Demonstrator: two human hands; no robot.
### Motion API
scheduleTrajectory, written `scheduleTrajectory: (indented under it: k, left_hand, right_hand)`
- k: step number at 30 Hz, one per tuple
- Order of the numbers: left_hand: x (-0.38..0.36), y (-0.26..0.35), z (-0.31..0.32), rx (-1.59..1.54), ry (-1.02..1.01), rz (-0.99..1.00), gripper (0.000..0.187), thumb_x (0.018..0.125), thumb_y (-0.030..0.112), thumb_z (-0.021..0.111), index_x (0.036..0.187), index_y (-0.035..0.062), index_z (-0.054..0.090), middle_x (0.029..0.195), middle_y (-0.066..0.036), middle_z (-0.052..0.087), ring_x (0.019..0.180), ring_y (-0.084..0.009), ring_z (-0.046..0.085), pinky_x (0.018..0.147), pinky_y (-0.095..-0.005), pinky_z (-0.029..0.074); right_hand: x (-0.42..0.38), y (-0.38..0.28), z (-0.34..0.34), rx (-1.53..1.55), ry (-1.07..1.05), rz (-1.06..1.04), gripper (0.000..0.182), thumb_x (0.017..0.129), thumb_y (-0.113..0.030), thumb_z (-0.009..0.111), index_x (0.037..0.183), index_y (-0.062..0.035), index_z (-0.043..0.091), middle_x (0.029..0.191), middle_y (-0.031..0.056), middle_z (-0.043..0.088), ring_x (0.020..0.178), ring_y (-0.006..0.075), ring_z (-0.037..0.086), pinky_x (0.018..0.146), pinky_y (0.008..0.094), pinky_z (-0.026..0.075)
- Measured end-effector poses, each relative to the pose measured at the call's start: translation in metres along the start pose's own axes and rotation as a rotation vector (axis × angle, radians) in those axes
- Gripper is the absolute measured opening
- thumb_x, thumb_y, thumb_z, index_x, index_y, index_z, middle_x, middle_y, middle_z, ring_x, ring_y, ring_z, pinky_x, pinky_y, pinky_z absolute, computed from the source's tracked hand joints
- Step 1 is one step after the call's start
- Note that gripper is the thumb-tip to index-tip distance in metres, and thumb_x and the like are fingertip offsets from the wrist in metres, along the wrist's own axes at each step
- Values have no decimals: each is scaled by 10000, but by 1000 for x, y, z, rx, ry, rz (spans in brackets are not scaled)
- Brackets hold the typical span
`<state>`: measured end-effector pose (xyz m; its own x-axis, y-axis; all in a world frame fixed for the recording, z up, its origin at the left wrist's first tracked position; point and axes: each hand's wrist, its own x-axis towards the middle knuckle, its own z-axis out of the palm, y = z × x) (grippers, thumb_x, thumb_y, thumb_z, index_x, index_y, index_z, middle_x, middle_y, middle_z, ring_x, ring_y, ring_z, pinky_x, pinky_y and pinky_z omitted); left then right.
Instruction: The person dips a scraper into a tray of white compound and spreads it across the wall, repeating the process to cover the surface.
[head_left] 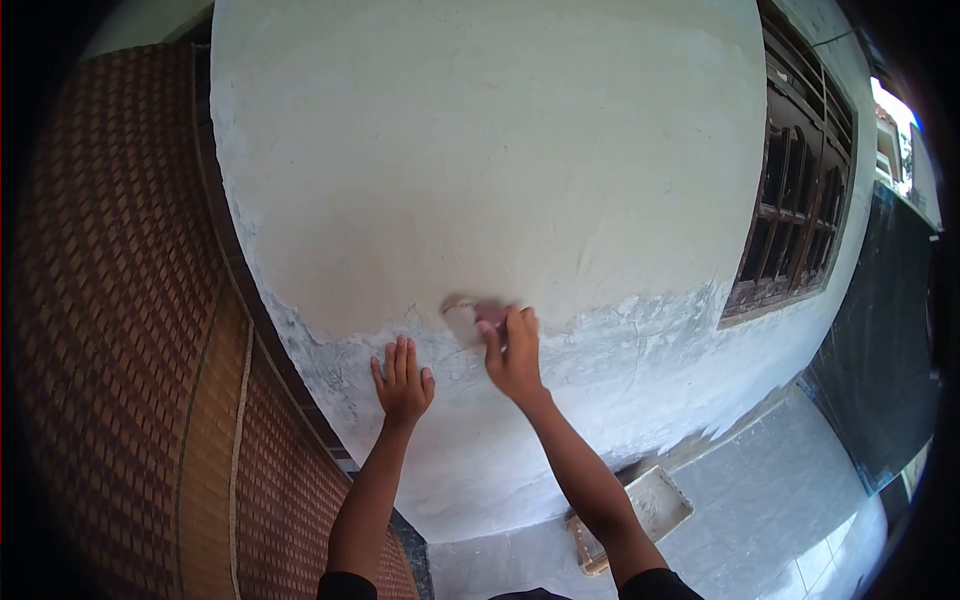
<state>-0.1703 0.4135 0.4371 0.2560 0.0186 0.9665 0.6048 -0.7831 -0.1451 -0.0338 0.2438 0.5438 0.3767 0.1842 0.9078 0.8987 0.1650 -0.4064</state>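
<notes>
- A blurred scraper [474, 317] is held in the right hand [515, 357], at the pale wall [480, 160], to the right of the left hand [403, 384], where the smooth upper surface meets a rough, whitish band.
- The left hand is laid flat on the wall, fingers slightly spread, nothing gripped.
- The scraper is judged light and stiff, perhaps slippery if dusty.
- It is best grasped by its reddish handle [491, 314], clear of the pale blade [461, 320].
</notes>
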Motion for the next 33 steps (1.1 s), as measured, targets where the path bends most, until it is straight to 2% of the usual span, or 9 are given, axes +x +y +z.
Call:
scheduleTrajectory:
  k: [2, 6, 8, 11, 14, 18, 24, 30, 33]
  left_hand:
    - [1, -3, -1, -1, 8, 7, 502, 929, 293, 441, 1343, 18, 518, 1442, -119, 454, 1378, -279, 350, 1130, -542, 216]
    - [-1, -1, -1, 12, 2, -4, 499, 933, 294, 436, 1339, 17, 523, 1443, -119, 453, 1375, -279, 355, 1129, -540, 217]
    - [3, -1, 0, 15, 6, 1, 498, 933, 293, 436, 1340, 18, 522, 1443, -118, 452, 1374, -279, 355, 1129, -540, 217]
    - [0, 0, -2, -4, 3, 3, 497, 931, 289, 442, 1339, 18, 523, 1444, -116, 452, 1372, -276, 358, 1129, -537, 220]
    - [1, -2, -4, -13, -9, 7, 498, 930, 290, 442, 1341, 21, 522, 1445, -114, 451, 1373, -274, 358, 1131, -540, 214]
    - [1, -3, -1, 3, 7, 34, 535, 939, 279, 408, 1373, -32, 448, 1441, -164, 430, 1370, -324, 345, 1125, -572, 189]
    - [0, -3, -1, 3, 2, 45, 532, 941, 284, 408, 1370, -28, 453, 1443, -157, 429, 1371, -320, 346, 1125, -569, 193]
    - [0, -2, -1, 16, 18, 16, 512, 940, 292, 418, 1354, 0, 490, 1441, -135, 443, 1372, -296, 352, 1127, -555, 203]
    - [3, -2, -2, 20, 13, 3, 491, 938, 299, 431, 1335, 27, 529, 1435, -113, 462, 1368, -272, 365, 1126, -541, 222]
  right_hand:
    - [13, 16, -6, 22, 123, 90, 258, 966, -214, 532, 1100, 6, 556, 908, 199, 534, 888, 353, 533, 760, 445, 419]
    - [34, 27, -69, 306, 607, 393, 323, 995, -250, 516, 1168, 22, 527, 1049, 149, 603, 901, 200, 620, 737, 332, 544]
    - [27, 23, -54, 268, 397, 325, 312, 998, -240, 511, 1175, 17, 524, 1055, 141, 602, 895, 190, 620, 717, 323, 542]
    - [9, -17, 5, 88, 4, 52, 189, 945, -166, 544, 1022, 5, 528, 874, 210, 522, 838, 377, 494, 743, 462, 389]
    - [22, -4, 2, -28, 153, 31, 160, 943, -160, 535, 993, -8, 530, 869, 211, 524, 820, 356, 483, 738, 445, 381]
    - [35, 5, -60, 307, 557, 442, 286, 976, -231, 555, 1091, 31, 542, 1006, 150, 600, 856, 230, 599, 726, 339, 504]
    - [11, -27, 6, -53, 54, 48, 265, 958, -208, 547, 1046, 40, 514, 873, 217, 515, 779, 357, 509, 693, 423, 405]
    - [25, 14, -61, 328, 574, 513, 319, 975, -256, 554, 1140, 17, 551, 1056, 142, 609, 935, 219, 592, 813, 354, 479]
    - [7, 24, -22, 334, 261, 313, 336, 968, -254, 575, 1151, 25, 536, 1041, 142, 604, 933, 226, 588, 821, 351, 472]
